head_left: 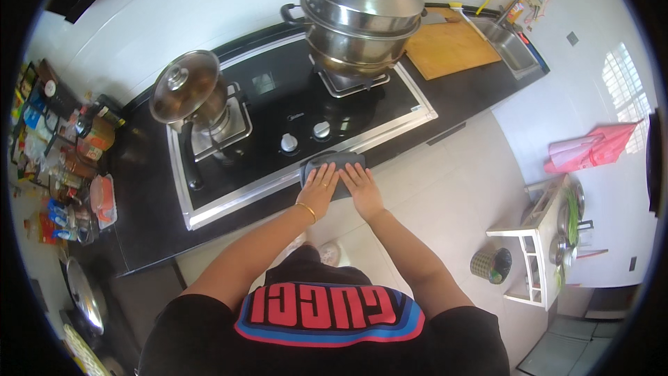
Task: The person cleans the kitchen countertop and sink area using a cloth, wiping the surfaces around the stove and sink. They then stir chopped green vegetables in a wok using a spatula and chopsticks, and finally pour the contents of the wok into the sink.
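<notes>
A dark grey cloth [332,160], folded, lies over the front edge of the black counter [271,203], against the silver rim of the gas hob [268,122]. My left hand [319,191], with a gold bangle at the wrist, rests flat on the cloth with its fingers stretched out. Beside it my right hand [362,191] lies flat on the cloth too, fingers slightly apart. The hands are close together, and neither is wrapped round anything. Just beyond them are two hob knobs [305,136].
A lidded saucepan [188,90] stands on the left burner, its black handle pointing toward me. On the right burner is a tall steel steamer [362,24]. Farther right are a wooden cutting board [456,49] and a sink [511,45]. Bottles and jars [76,143] crowd the left.
</notes>
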`<state>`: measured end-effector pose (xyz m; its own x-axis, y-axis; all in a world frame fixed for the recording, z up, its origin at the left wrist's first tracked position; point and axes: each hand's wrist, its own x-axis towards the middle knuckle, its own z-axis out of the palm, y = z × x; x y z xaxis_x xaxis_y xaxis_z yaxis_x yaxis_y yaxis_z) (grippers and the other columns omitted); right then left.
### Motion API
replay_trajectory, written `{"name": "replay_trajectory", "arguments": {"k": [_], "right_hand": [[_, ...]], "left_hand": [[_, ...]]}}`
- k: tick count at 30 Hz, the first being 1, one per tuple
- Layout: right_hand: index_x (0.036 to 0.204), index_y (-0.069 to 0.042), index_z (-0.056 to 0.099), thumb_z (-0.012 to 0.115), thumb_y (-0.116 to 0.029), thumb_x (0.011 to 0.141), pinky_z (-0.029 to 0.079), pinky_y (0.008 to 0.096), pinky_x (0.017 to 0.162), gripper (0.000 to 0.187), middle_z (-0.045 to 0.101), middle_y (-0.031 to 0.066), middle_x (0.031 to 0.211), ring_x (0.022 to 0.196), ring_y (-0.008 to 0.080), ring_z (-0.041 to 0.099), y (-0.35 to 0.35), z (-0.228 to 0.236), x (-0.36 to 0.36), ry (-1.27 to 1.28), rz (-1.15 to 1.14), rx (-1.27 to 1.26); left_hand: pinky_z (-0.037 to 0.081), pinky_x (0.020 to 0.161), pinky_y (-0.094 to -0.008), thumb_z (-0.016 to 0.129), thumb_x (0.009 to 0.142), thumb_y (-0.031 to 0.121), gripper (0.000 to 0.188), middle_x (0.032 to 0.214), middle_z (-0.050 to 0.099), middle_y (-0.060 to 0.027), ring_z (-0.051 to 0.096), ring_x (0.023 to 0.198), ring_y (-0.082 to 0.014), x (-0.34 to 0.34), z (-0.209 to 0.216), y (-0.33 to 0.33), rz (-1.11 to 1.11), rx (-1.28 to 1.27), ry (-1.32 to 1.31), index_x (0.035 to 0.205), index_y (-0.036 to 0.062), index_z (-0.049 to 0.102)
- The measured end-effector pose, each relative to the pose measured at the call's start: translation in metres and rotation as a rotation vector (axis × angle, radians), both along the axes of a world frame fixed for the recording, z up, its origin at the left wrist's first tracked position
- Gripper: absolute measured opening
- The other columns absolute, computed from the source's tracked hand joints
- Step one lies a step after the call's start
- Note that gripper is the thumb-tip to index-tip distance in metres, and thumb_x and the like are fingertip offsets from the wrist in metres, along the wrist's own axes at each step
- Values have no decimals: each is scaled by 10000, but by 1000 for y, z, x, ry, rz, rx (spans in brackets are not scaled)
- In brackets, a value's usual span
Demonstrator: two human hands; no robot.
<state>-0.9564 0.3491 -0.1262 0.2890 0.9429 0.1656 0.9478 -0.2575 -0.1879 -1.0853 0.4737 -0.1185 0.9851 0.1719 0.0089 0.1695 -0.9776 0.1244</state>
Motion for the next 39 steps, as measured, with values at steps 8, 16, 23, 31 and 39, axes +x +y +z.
{"name": "replay_trajectory", "arguments": {"k": [8, 16, 23, 31, 39], "right_hand": [[1291, -135, 433, 440, -106, 833, 272, 406, 1045, 459, 392, 78, 1362, 1265, 266, 350, -22, 3, 68, -24, -121, 20], [1283, -141, 441, 469, -110, 828, 286, 408, 1035, 456, 405, 76, 1348, 1250, 269, 365, -46, 8, 133, -20, -210, -47], [1302, -138, 424, 470, -97, 825, 272, 415, 1046, 481, 380, 85, 1368, 1276, 276, 334, -65, 7, 184, 10, -307, -63], [1306, -141, 415, 461, -94, 825, 264, 408, 1053, 486, 378, 74, 1371, 1280, 263, 329, -101, 8, 285, 44, -296, -17], [1335, -142, 376, 419, -63, 826, 251, 404, 1062, 517, 342, 69, 1399, 1301, 264, 297, -132, -2, 417, 61, -98, -43]], "left_hand": [[171, 1079, -440, 449, 812, 131, 587, 1449, 189, -172, 192, 1342, -307, 87, -9, -15, -73, -10, -22, 1355, -8, 276], [164, 1085, -429, 375, 858, 138, 535, 1453, 193, -158, 197, 1343, -295, 164, 0, -30, -162, -5, 52, 1363, -2, 268], [146, 1092, -424, 378, 849, 115, 545, 1456, 180, -162, 185, 1347, -295, 228, -3, -41, -239, -59, 49, 1366, -3, 252], [143, 1092, -429, 571, 792, 217, 699, 1450, 182, -173, 178, 1346, -304, 328, -8, -77, -236, 0, 39, 1365, -7, 239], [141, 1084, -462, 651, 739, 365, 846, 1454, 140, -190, 131, 1350, -334, 433, 2, -121, -92, -26, 133, 1363, -23, 232]]}}
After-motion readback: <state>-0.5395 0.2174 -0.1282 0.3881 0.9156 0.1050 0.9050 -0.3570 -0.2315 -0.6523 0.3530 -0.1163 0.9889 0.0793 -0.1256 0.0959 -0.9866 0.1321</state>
